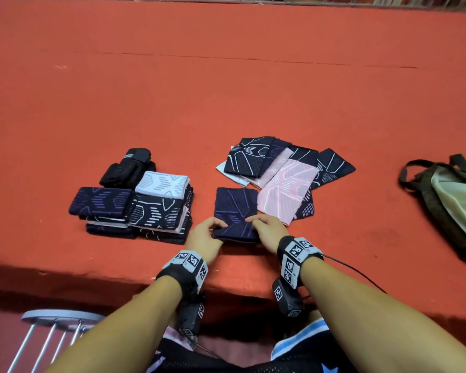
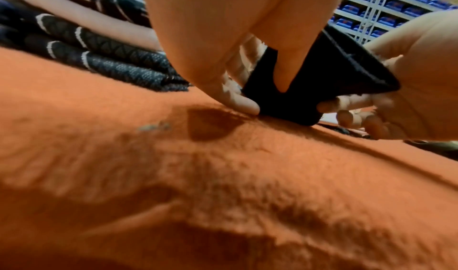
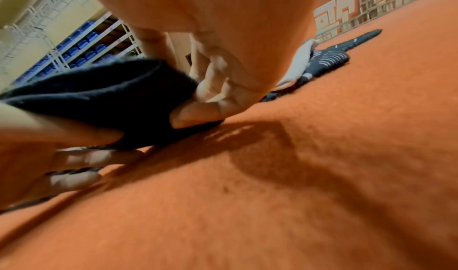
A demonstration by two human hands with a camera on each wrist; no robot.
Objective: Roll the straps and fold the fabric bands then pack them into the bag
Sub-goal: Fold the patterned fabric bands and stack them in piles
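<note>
left hand (image 1: 203,238) pinching our navy band (image 1: 236,211) near edge | right hand (image 1: 267,228) pinching same band | band on red counter (image 1: 226,90)

- Table covering (image 1: 226,90): uniform orange-red, felt-like, with a faint darker seam line across its far part.
- Band in hand (image 1: 236,211): dark navy, diamond-quilted texture with purple lines.
- Unfolded bands (image 1: 285,173): navy and black pieces with white line-and-dash motifs; two pale pink pieces with white lines; one white edge showing.
- Folded stack (image 1: 145,208): navy with purple dashes, black with white dashes, and a white piece with grey dashes on top.
- Rolled straps (image 1: 129,168): plain black, one with a grey stripe.
- Bag (image 1: 447,195): dark olive-brown with cream lining.
- Wrist bands (image 1: 189,265): black, bearing black-and-white square markers.
- Shelving (image 2: 386,6): white, holding blue items.
</note>
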